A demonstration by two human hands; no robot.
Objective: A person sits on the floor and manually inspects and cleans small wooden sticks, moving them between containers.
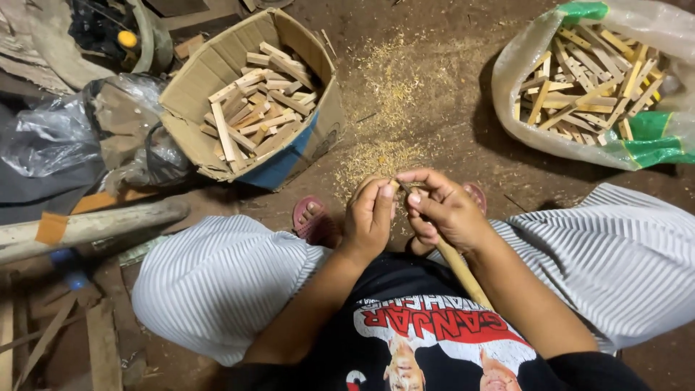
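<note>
At frame centre, head view: two bare hands, close together above the dirt floor (449,123), between striped-trousered knees.
Left hand (369,217): fingers curled shut, thumb and fingertips pinched at the top end of a thin wooden stick; just beside the right hand, touching at the fingertips.
Right hand (445,210): closed around the same stick, fingers folded over it, thumb pressing toward the left hand.
Wooden stick (463,271): long, pale, slanting from the hands down toward 5 o'clock across the lap; upper tip mostly hidden by fingers.
Shavings (384,156): pale heap at 12 o'clock of the hands, scattered further up the floor.
Cardboard box (318,123): at 10 o'clock, open, tilted, filled with short cut wood pieces.
Plastic sack (514,94): at 2 o'clock, clear with green trim, mouth open, full of similar wood pieces; well apart from the hands.
Sandalled foot (311,217): just left of the left hand, at 9 o'clock.
Thick pole (87,224): far out at 9 o'clock, lying flat, taped with an orange patch.
Dark plastic bags (58,134): at 10 o'clock, beyond the box.
</note>
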